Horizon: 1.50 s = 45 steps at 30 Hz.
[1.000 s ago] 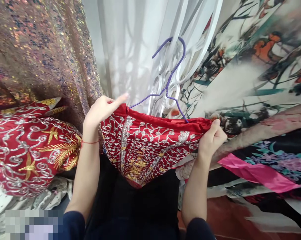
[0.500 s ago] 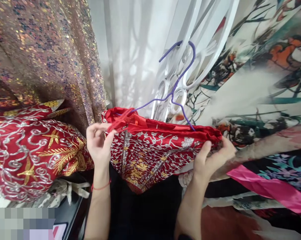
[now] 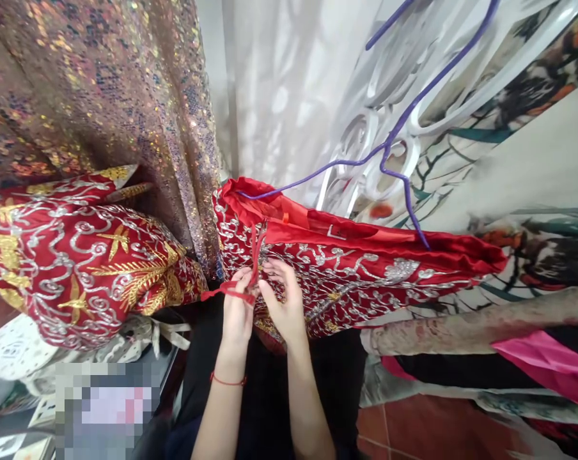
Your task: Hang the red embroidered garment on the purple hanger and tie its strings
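A red garment (image 3: 356, 265) with silver and gold embroidery hangs on a purple wire hanger (image 3: 399, 137), whose hook reaches up to a white metal rack. A thin red ribbon tie (image 3: 250, 268) hangs from the garment's left end. My left hand (image 3: 236, 313) and my right hand (image 3: 282, 300) are side by side below that end, both pinching the ribbon in their fingertips. A red thread sits around my left wrist.
A sequined brown-gold cloth (image 3: 101, 96) hangs at left, above another red embroidered garment (image 3: 82, 268). White sheer curtain (image 3: 279, 83) is behind. Printed floral fabrics (image 3: 533, 160) and a pink cloth (image 3: 548, 364) lie at right. Reddish floor tiles (image 3: 404, 428) show below.
My right hand let go of the garment's right end and moved left to join my left hand at the ribbon. The view shifted, so the hanger now sits higher and further right.
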Tool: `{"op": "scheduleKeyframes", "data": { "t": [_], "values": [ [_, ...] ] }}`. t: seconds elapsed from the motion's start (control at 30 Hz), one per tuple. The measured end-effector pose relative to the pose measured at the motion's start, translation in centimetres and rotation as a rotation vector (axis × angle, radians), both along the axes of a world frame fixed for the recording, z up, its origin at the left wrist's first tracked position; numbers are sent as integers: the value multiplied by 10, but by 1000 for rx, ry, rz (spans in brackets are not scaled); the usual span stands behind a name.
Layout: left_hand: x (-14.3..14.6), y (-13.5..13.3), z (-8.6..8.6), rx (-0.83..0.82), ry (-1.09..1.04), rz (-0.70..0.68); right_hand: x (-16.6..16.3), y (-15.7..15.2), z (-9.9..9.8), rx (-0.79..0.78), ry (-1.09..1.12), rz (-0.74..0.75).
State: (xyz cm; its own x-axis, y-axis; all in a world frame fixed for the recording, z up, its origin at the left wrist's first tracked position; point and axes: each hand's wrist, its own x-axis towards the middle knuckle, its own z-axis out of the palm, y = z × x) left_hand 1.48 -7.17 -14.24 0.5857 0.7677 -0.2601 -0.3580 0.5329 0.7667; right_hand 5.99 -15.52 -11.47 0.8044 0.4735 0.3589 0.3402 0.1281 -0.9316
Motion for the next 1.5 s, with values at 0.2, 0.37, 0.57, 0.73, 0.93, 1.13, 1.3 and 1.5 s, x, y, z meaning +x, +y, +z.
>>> {"op": "scheduleKeyframes", "data": {
  "t": [0.2, 0.37, 0.57, 0.73, 0.93, 1.13, 1.3, 1.5],
  "values": [
    [-6, 16, -14, -25, 58, -73, 1, 19, 8, 48, 20, 95],
    [-6, 37, -32, 8, 78, 59, -6, 10, -12, 120, 150, 84],
    [-19, 43, -39, 200, 260, 11, -2, 0, -20, 117, 235, 30],
    [-33, 29, -5, 620, 333, -247, -7, -2, -16, 85, 331, 49],
    [-25, 9, 15, 736, 106, -245, -13, -3, -18, 22, 264, 92],
    [-25, 15, 5, 752, 122, -202, 1, -14, -36, -166, 102, 29],
    [-32, 27, 1, 731, 2, -307, 13, -23, -46, -190, 137, 34],
    [-22, 18, 0, 966, 90, -279, 16, -23, -46, -169, -3, 63]
  ]
}}
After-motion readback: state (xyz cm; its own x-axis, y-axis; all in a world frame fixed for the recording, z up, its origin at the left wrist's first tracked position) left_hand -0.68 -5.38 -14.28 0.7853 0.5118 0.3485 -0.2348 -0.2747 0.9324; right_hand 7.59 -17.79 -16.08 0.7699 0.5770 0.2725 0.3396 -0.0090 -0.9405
